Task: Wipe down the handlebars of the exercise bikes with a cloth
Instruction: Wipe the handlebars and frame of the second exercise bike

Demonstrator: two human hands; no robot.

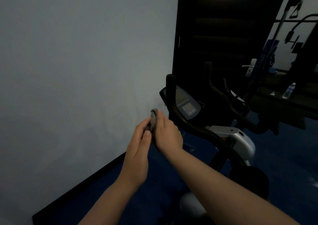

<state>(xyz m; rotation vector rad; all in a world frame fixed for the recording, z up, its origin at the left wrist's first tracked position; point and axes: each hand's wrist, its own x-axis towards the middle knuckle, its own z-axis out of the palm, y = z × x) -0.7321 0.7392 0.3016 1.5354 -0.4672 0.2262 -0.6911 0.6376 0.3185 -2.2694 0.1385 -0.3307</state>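
Wall (77, 69) — pale, blue-grey, filling the left half of the view; a black skirting strip (77, 187) runs along its foot, meeting the blue floor (137, 181).

Left hand (137, 154) — raised in front of the wall, fingers fairly straight and lying together, thumb laid against the cloth; its grip is a flat press on the cloth's left side rather than a curl around it.

Cloth (153, 121) — small, grey, bunched; sandwiched between the two hands, with a tuft showing above the fingertips. It is held in the air just left of the bike's handlebar, not touching it.

Right hand (167, 135) — pressed to the cloth's right side, fingers extended upward along it, forearm crossing the lower right of the view. Whether the thumb hooks round the cloth cannot be told, as it is hidden.

Exercise bike (237, 140) — silver body, black frame, standing on the blue floor beside the wall.

Handlebar (187, 121) — black, curved, with an upright end near the console and a second upright end farther right.

Console (185, 102) — dark panel with a grey screen and a keypad below it, mounted between the bar ends.

Door (223, 35) — dark, behind the bike, with a metal lever handle (248, 66).

Water bottle (289, 90) — clear plastic, upright on a dark table (284, 102) at far right — blurred gym equipment behind it.
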